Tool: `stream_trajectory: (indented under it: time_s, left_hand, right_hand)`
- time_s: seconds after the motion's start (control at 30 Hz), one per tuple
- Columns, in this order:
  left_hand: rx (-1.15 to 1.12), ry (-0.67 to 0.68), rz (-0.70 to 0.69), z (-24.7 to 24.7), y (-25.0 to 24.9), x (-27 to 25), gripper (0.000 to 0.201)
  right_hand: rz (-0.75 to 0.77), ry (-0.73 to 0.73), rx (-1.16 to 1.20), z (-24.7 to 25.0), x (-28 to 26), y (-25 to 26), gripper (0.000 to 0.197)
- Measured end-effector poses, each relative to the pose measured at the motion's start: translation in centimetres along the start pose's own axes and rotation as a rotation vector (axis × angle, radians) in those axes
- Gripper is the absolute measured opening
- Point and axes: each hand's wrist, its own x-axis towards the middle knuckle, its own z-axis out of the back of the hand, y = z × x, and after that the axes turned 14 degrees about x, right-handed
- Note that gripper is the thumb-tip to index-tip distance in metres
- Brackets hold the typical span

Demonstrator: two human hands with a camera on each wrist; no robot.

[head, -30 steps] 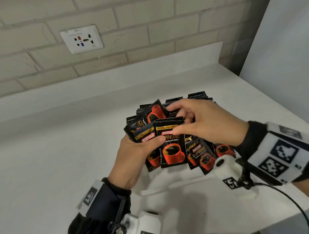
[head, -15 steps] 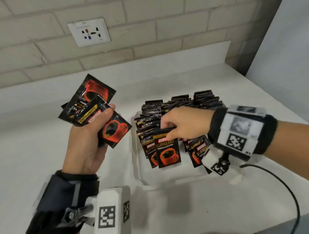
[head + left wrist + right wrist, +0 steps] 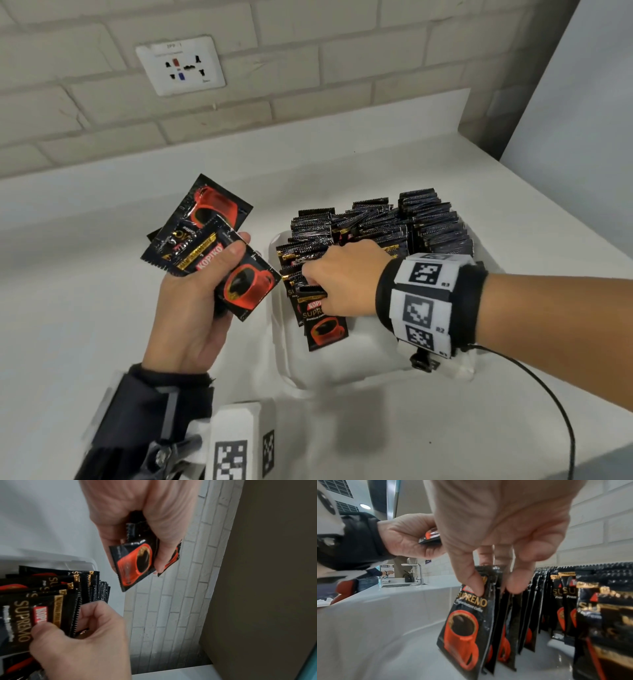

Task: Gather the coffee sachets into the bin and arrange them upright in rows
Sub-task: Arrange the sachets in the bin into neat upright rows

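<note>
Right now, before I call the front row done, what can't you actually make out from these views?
- How many sachets the left hand holds: head view, fanned stack overlaps; a few at least.
- Middle row's front sachets: head view, hidden under the right hand.
- Bin near-right corner: head view, behind the wrist band.
- Sachets at the right edge: right wrist view, blurred and cut off.

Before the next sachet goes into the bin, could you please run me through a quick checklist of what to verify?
1. Left hand grips spare sachets: ok.
2. Right hand pinches the front sachets in the bin: ok.
3. Front sachets upright: ok, slightly tilted.
4. Bare floor in front of the rows: ok.
5. Back rows straight: cannot tell.
</note>
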Motion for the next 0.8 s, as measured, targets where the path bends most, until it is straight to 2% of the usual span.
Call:
stream_trajectory:
  time_s: [0.1,0.23,0.43,0.5,0.6,0.7,0.8]
  left_hand:
    - [0.019,0.032,0.021,-0.4,0.3,0.0,0.024]
    - [0.036,0.103,0.053,-0.7,0.7,-0.2,0.014]
    - [0.049,0.19,0.088,-1.1,1.2,-0.5,0.016]
    - [0.061,0.223,0.101,-1.5,1.4,-0.6,0.021]
    - [0.104,0.316,0.12,-2.2,1.4,-0.9,0.017]
    - [0.191,0.427,0.112,-3.2,1.5,-1.4,0.025]
    - [0.286,0.516,0.083,-4.6,1.5,-2.2,0.033]
  right_hand:
    - [0.0,-0.004,-0.031,0.1,-0.1,0.2,0.025]
    - [-0.01,-0.024,-0.023,0.3,-0.3,0.1,0.031]
    - [-0.033,-0.101,0.013,1.5,-0.8,-1.1,0.023]
    - [-0.068,-0.161,0.07,2.4,-1.4,-1.8,0.021]
    - [-0.068,-0.309,0.249,3.8,-2.7,-2.8,0.021]
    - [0.053,-0.461,0.486,4.7,-4.2,-3.1,0.033]
    - [0.116,-0.366,0.567,4.7,-5.0,-3.1,0.051]
